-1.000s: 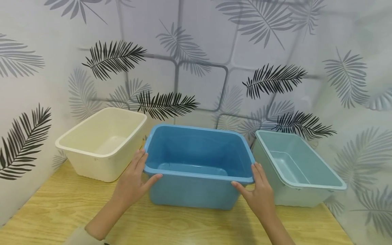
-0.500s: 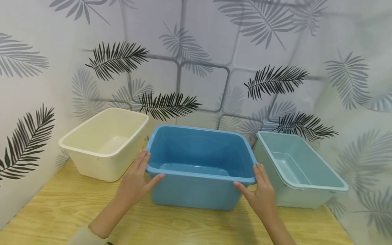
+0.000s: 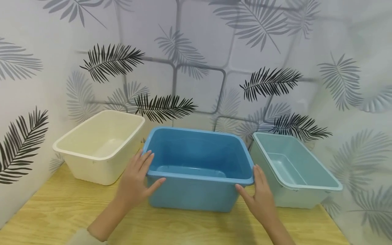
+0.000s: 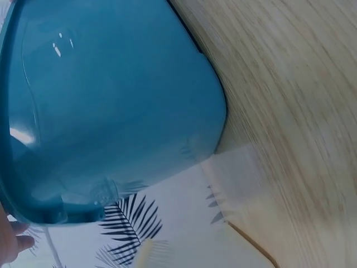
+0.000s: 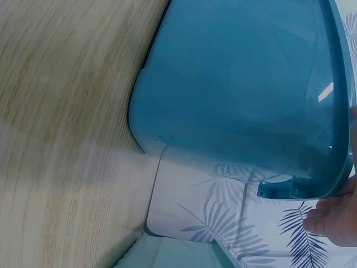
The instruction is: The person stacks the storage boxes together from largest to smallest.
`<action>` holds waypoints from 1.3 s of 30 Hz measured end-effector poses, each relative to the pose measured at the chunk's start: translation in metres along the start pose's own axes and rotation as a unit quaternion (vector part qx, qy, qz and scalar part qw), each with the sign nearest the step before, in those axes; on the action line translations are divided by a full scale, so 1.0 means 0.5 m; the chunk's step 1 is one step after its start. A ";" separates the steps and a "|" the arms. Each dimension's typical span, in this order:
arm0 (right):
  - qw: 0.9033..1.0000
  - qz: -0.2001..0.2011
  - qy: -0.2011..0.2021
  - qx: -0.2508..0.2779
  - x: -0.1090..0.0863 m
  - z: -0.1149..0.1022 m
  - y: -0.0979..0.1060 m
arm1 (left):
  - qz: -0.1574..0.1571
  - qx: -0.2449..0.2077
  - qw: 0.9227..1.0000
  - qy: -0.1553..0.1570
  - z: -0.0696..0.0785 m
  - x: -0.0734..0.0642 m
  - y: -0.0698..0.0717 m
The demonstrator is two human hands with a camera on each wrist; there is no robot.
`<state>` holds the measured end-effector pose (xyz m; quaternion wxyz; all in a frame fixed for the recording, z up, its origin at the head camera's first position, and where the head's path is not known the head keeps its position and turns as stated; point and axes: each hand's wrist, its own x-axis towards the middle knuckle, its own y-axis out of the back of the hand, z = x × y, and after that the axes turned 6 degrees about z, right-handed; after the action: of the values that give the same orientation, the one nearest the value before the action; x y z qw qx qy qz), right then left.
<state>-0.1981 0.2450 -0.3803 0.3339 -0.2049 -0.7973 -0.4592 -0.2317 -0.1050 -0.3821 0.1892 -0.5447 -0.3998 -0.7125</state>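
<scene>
Three tubs stand on the bench (image 3: 183, 228), mouths up; the blue tub (image 3: 190, 194) sits at the middle, with the cream tub (image 3: 101, 170) at its ten o'clock and the pale teal tub (image 3: 294, 163) at its three o'clock, just beside it; by my reading the setting-down is done, since the blue base appears to meet the wood in both wrist views, while letting go is not yet done; whether its spot is final I cannot tell.

The blue tub is upright, its long axis running from nine to three o'clock, the three o'clock end a touch nearer the person; its front wall faces six o'clock.

The left hand (image 3: 134, 183) touches the corner at eight o'clock, and the right hand (image 3: 258, 197) the one at four; each lays nearly straight fingers along the rim, thumb against the front, neither clenched; how firmly they press I cannot tell.
</scene>
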 end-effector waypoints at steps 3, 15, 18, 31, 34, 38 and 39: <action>1.000 0.011 0.016 0.009 -0.002 0.007 0.004 | 0.020 -0.001 0.999 -0.037 0.015 0.008 -0.010; 0.996 0.057 0.075 0.011 -0.008 0.044 0.028 | 0.006 -0.030 0.991 -0.132 0.086 0.041 -0.050; 0.995 0.064 0.080 0.006 -0.011 0.055 0.037 | -0.002 -0.041 0.988 -0.146 0.110 0.047 -0.064; 0.987 0.106 0.114 -0.047 -0.022 0.111 0.059 | -0.059 -0.039 0.971 -0.228 0.217 0.086 -0.142; 0.985 0.112 0.118 -0.056 -0.026 0.129 0.064 | -0.076 -0.043 0.966 -0.244 0.244 0.091 -0.161; 0.988 0.097 0.104 -0.064 -0.037 0.150 0.075 | -0.102 -0.049 0.959 -0.258 0.281 0.093 -0.184; 0.989 0.089 0.098 -0.066 -0.040 0.154 0.078 | -0.103 -0.046 0.958 -0.265 0.291 0.094 -0.190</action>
<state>-0.1862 0.3309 -0.3987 0.4358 -0.2508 -0.7072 -0.4970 -0.2237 0.0735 -0.3603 -0.0232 -0.6777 -0.4562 -0.5763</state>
